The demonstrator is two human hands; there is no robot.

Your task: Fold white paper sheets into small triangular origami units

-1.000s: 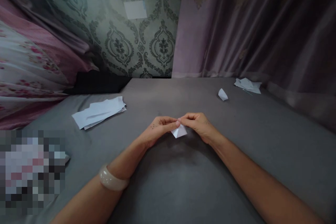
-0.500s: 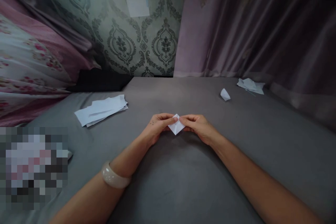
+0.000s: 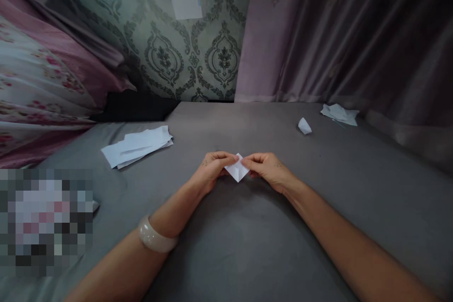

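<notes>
Folded white paper [image 3: 238, 172] is sitting diamond-wise over the grey cloth [image 3: 244, 245]; your left hand [image 3: 213, 168] and right hand [image 3: 268, 169] are pinching its 2 opposite sides (thumbs uppermost), presumably steadying the creases between you.

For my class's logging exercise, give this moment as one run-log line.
left hand: pinches folded paper; right hand: pinches same paper; farther left: paper sheets; farther right: white folded piece
</notes>
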